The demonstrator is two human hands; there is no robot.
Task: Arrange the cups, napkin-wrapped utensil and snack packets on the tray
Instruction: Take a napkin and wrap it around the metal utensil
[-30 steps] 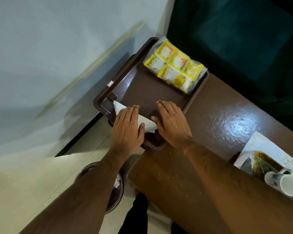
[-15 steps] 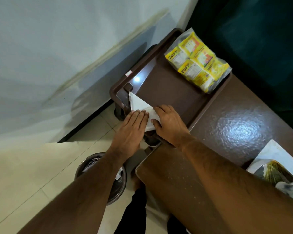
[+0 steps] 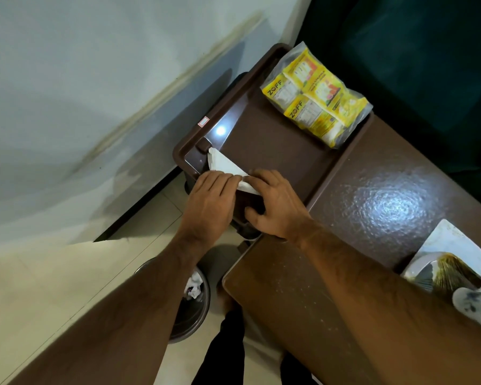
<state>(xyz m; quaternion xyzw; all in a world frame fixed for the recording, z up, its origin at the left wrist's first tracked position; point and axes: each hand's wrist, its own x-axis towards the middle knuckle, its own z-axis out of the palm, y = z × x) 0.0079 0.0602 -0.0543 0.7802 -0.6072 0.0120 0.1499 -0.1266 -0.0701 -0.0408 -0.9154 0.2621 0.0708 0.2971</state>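
Napkin [image 3: 225, 165] near end hidden under hands; cup [image 3: 476, 307] cut off by right edge.

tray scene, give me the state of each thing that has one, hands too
tray: flat on the table, near corner overhanging
napkin: folded, lying on the tray's near corner, under both hands
snack packets: sealed in a clear bag, on the tray's far end
left hand: fingers on the napkin
right hand: fingers on the napkin
cup: on its side, off the tray

The tray [image 3: 275, 140] looks like smooth, shiny brown plastic; the napkin [image 3: 222, 163] is soft white paper; the packets [image 3: 314, 95] sit in shiny clear plastic; the table [image 3: 386, 201] is glossy and bumpy.
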